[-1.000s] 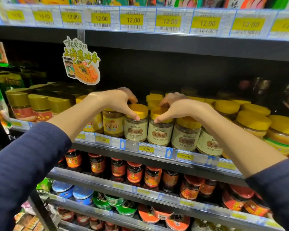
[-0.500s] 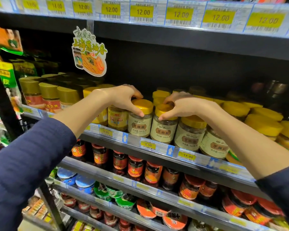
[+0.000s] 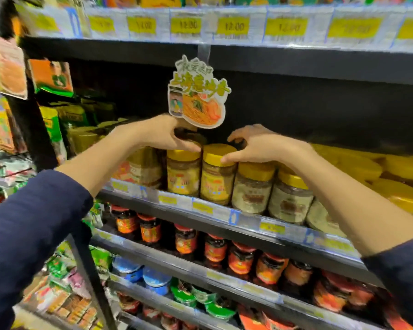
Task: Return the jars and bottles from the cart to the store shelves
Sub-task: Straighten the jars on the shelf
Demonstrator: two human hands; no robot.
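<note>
On the middle shelf's (image 3: 224, 216) front edge, two upright yellow-lidded glass jars (image 3: 216, 175) stand touching; left hand (image 3: 162, 135) curls over the left lid, right hand (image 3: 258, 145) over the right, directly above.

A cut-out noodle sign (image 3: 198, 94) hangs from the upper shelf edge, below a row of blurred yellow price tags (image 3: 233, 26). At far left, green snack packets (image 3: 54, 126) stand beside a black upright post (image 3: 31, 120).
</note>
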